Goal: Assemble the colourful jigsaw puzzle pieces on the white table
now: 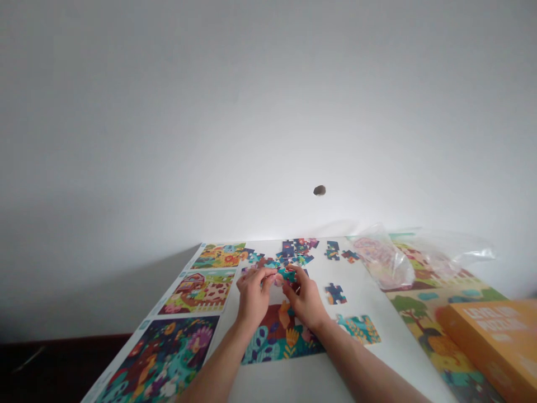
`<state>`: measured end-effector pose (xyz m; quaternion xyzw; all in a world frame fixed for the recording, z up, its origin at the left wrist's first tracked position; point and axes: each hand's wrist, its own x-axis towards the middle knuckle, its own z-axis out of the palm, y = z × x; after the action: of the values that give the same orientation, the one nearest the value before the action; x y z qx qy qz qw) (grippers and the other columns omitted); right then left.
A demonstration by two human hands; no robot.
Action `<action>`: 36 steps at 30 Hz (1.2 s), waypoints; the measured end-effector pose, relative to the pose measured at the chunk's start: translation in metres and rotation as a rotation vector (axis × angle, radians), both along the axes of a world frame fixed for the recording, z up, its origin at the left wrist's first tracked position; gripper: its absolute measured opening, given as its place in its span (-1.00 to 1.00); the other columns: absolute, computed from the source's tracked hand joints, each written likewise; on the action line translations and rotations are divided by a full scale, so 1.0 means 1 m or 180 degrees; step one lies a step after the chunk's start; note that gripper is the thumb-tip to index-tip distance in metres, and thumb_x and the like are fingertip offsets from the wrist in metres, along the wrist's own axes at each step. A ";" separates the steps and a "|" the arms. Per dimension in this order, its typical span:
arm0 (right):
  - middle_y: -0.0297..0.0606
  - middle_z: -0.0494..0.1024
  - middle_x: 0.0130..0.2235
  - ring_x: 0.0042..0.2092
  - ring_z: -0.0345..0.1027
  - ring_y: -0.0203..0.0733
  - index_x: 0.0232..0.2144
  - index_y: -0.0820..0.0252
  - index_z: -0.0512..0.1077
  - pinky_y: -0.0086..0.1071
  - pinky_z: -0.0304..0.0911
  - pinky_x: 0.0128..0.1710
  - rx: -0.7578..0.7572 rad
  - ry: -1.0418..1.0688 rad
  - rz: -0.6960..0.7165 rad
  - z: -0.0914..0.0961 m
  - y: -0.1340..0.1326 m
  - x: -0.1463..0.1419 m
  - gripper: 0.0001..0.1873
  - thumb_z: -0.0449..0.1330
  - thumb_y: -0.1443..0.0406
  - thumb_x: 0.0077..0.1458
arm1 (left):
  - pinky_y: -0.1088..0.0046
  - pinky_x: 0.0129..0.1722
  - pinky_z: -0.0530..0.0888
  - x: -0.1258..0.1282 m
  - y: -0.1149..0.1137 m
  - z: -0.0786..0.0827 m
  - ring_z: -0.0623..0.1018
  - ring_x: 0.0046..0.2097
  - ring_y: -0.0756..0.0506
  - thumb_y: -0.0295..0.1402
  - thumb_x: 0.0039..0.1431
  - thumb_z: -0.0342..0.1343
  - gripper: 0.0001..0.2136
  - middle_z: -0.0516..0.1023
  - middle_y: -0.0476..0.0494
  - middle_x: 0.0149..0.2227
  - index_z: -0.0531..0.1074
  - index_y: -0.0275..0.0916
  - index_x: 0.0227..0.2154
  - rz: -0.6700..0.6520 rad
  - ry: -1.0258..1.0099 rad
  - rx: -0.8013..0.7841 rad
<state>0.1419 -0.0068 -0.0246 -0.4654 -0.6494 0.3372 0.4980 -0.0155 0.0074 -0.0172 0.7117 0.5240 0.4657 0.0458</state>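
Observation:
My left hand point(254, 288) and my right hand point(305, 298) meet over a partly assembled jigsaw puzzle point(268, 341). Between their fingertips is a small teal and pink jigsaw piece point(287, 274), pinched from both sides; whether it is one piece or a joined few I cannot tell. The puzzle's lower rows, with blue leaves and a yellow flower, show below the hands, while its middle is partly hidden by them. Loose jigsaw pieces point(289, 250) lie just beyond. To the right are a dark blue piece point(335, 294) and a joined teal strip point(361, 329).
A printed picture sheet point(199, 292) lies along the table's left side. Clear plastic bags point(388, 257) rest at the back right on another printed sheet point(419, 319). An orange puzzle box point(495, 330) stands at the right. A white wall point(268, 140) rises behind the table.

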 end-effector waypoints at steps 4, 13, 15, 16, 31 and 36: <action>-0.38 0.42 -0.48 -0.47 0.31 -0.27 0.04 0.21 0.30 -0.46 0.15 -0.46 0.0094 -0.0236 -0.0049 -0.001 -0.001 0.000 -0.60 0.10 0.26 0.14 | 0.31 -0.09 0.40 -0.001 0.001 -0.003 0.56 -0.17 -0.13 -0.33 0.21 0.06 -0.87 0.64 -0.06 -0.29 0.52 -0.14 -0.32 0.0160 0.0007 -0.0028; -0.35 0.45 -0.47 -0.47 0.30 -0.27 0.00 0.25 0.33 -0.45 0.14 -0.45 0.0296 -0.0301 -0.0237 0.004 -0.004 0.000 -0.64 0.07 0.25 0.17 | 0.32 -0.10 0.40 -0.002 0.002 -0.005 0.56 -0.19 -0.12 -0.33 0.21 0.05 -0.86 0.63 -0.08 -0.28 0.52 -0.14 -0.31 0.0250 0.0143 -0.0065; -0.33 0.46 -0.46 -0.47 0.31 -0.27 -0.03 0.25 0.36 -0.45 0.14 -0.45 0.0364 -0.0306 -0.0311 0.005 -0.004 0.000 -0.66 0.06 0.25 0.17 | 0.30 -0.10 0.39 -0.002 0.003 -0.005 0.56 -0.20 -0.13 -0.35 0.20 0.07 -0.88 0.63 -0.08 -0.29 0.52 -0.13 -0.32 0.0305 0.0208 -0.0035; -0.32 0.47 -0.45 -0.47 0.31 -0.27 -0.04 0.26 0.36 -0.45 0.14 -0.45 0.0390 -0.0292 -0.0352 0.005 -0.004 0.000 -0.67 0.06 0.25 0.18 | 0.28 -0.10 0.38 -0.002 0.003 -0.006 0.56 -0.20 -0.14 -0.36 0.19 0.08 -0.88 0.64 -0.08 -0.29 0.52 -0.13 -0.32 0.0325 0.0244 -0.0020; -0.33 0.45 -0.45 -0.51 0.28 -0.30 -0.02 0.28 0.38 -0.47 0.12 -0.50 0.0368 -0.0096 -0.0442 0.003 -0.002 0.001 -0.64 0.05 0.22 0.19 | 0.23 -0.06 0.26 -0.001 0.000 -0.003 0.56 -0.13 -0.18 -0.34 0.17 0.15 -0.90 0.65 -0.05 -0.26 0.53 -0.06 -0.27 0.0399 0.0457 -0.0106; -0.32 0.47 -0.48 -0.51 0.28 -0.29 -0.03 0.30 0.40 -0.47 0.13 -0.48 0.0328 -0.0087 -0.0466 0.005 -0.002 0.001 -0.63 0.04 0.22 0.19 | 0.25 -0.06 0.28 -0.002 0.000 -0.003 0.56 -0.13 -0.17 -0.36 0.19 0.12 -0.89 0.65 -0.07 -0.25 0.53 -0.08 -0.27 0.0369 0.0472 0.0002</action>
<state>0.1431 -0.0088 -0.0197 -0.4899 -0.6368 0.2596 0.5358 -0.0179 0.0077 -0.0204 0.7127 0.5660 0.4138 -0.0203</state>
